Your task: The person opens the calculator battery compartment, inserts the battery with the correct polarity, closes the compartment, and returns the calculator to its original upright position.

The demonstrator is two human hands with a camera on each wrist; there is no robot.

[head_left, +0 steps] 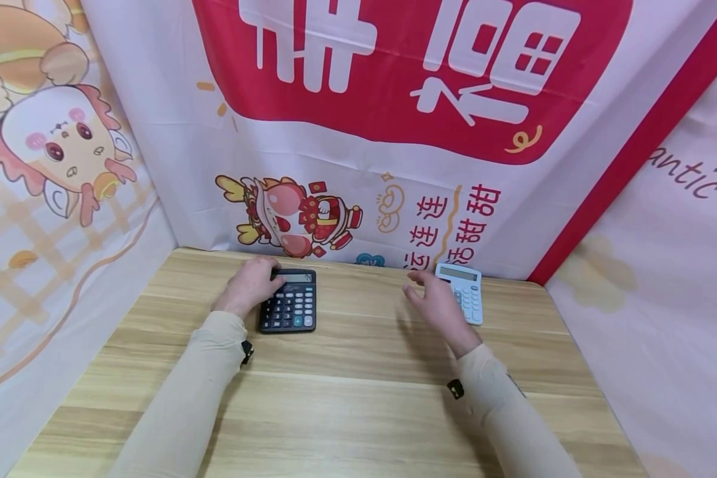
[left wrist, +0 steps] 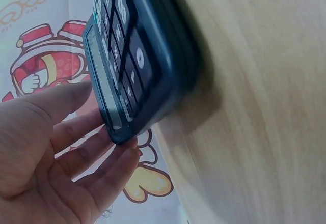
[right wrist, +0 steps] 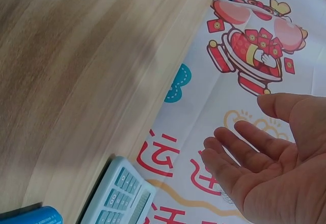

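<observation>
At the back left of the table, my left hand (head_left: 251, 285) holds a black calculator (head_left: 288, 312) by its upper left corner. In the left wrist view the thumb lies at the display edge and the fingers (left wrist: 114, 168) reach behind the top end. The calculator's display is lit with digits. My right hand (head_left: 436, 302) hovers over the table, holding nothing, its fingers loosely bent and apart. Beside it, a light blue calculator (head_left: 471, 302) lies at the back right, partly covered by that hand in the head view.
A blue rounded object (right wrist: 35, 216) shows at the lower left corner of the right wrist view, near the light blue calculator. The wooden table (head_left: 334, 418) meets a printed cloth (head_left: 370, 153) at its back edge. Patterned cloths hang at both sides.
</observation>
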